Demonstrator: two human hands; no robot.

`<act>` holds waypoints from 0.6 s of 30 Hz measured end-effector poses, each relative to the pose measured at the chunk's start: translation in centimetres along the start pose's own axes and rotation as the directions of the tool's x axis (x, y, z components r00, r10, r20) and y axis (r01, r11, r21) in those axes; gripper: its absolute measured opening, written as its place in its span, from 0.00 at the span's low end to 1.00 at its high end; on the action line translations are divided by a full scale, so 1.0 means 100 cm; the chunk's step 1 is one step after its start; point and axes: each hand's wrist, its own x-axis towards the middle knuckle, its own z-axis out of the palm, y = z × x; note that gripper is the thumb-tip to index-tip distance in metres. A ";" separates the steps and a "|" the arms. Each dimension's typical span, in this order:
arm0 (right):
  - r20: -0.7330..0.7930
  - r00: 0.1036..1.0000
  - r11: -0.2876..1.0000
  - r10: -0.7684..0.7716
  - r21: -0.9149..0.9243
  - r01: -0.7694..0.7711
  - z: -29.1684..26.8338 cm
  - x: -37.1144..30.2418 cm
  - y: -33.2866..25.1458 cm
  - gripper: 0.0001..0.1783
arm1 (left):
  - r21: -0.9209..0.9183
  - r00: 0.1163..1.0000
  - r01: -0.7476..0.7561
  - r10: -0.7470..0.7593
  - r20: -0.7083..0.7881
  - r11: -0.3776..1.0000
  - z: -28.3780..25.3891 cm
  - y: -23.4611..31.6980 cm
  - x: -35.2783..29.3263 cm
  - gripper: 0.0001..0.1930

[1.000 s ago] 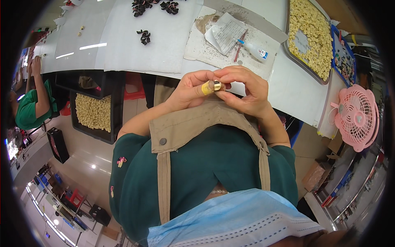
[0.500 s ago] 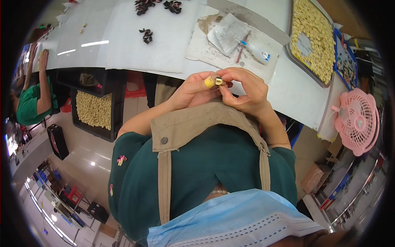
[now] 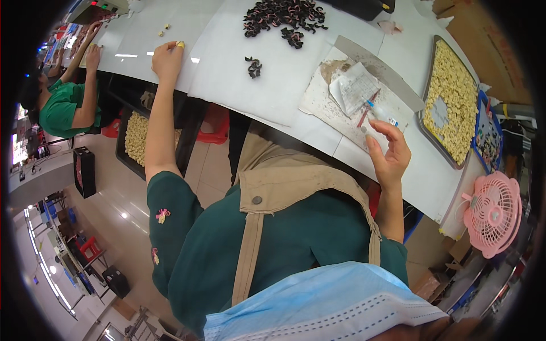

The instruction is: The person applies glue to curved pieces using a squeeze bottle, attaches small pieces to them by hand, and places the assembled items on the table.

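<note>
My left hand (image 3: 167, 61) reaches out over the white table at the left, with yellow wrapping on one digit. Its fingers are pinched together, and whatever they hold is hidden. Two small pale pieces (image 3: 164, 29) lie on the table just beyond it. My right hand (image 3: 391, 152) hovers at the table's front edge, thumb and forefinger apart, holding nothing. Just beyond it a white board (image 3: 315, 99) with dark crumbs carries a crumpled printed paper (image 3: 354, 86), a thin reddish stick (image 3: 362, 118) and a small clear bottle with a blue tip (image 3: 385, 113).
Black and pink curled pieces (image 3: 278, 17) are heaped at the table's far side. A tray (image 3: 437, 122) of pale yellow pieces stands at right, beside a blue tray (image 3: 489, 133) and a pink fan (image 3: 492, 215). Below left is a black crate (image 3: 122, 153). A co-worker in green (image 3: 71, 111) sits at far left.
My hands have parted from around a small shiny piece. The left has swung out to the far left over the table; the right has moved a little right and opened. The view has shifted.
</note>
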 end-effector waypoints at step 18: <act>-0.080 0.986 0.971 0.146 -0.180 -0.158 -0.017 0.007 0.005 0.08 | -0.523 0.672 -0.504 0.693 0.262 0.687 -0.009 0.104 -0.065 0.11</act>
